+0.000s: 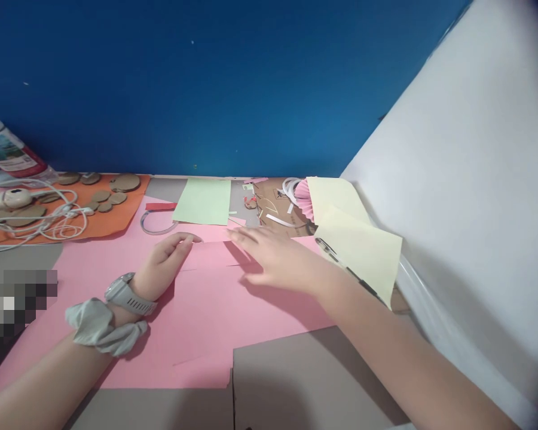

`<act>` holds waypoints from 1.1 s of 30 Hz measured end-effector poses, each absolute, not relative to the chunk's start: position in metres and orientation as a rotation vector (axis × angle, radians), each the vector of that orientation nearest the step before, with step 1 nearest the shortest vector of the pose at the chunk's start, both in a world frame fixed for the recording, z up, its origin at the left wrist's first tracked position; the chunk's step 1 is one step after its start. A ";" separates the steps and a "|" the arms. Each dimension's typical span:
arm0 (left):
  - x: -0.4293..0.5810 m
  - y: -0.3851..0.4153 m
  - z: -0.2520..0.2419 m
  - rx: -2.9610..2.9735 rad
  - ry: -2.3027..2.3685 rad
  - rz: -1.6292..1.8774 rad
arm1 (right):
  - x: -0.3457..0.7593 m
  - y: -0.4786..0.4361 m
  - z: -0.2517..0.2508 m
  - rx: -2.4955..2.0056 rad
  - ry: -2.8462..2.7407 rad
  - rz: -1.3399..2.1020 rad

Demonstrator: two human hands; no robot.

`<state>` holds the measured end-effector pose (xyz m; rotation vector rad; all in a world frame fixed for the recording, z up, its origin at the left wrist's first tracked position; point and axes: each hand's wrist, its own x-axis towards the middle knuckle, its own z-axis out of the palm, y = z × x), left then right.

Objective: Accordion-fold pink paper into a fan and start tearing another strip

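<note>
A large pink paper sheet (130, 352) lies across the middle of the grey work surface, with a smaller pink piece (206, 298) on top of it. My left hand (168, 260) pinches the upper left edge of that piece between thumb and forefinger; a grey watch (128, 294) and a pale green scrunchie (103, 327) are on the wrist. Over the piece's upper right side, my right hand (269, 257) is spread palm down with its fingers apart. Whether its fingertips press on the paper is unclear. Beyond the hands sits a light green paper (204, 201).
Orange paper (116, 224) holding cardboard discs (124, 182) and white earphones (15, 198) lies left, near a bottle (15, 155). At right, a black pen (349, 272) rests on pale yellow paper (363, 245). A blue wall (228, 89) and white wall (484, 149) bound the surface.
</note>
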<state>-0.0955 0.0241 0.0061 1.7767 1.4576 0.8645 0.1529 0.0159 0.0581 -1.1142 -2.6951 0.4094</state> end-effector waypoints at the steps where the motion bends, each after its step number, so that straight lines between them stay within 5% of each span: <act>1: -0.096 0.025 0.005 1.771 1.448 0.881 | 0.148 0.014 0.049 -1.106 -2.719 0.300; 33: -0.097 0.018 0.010 1.536 1.225 0.924 | 0.131 0.031 0.009 -1.050 -2.663 -0.050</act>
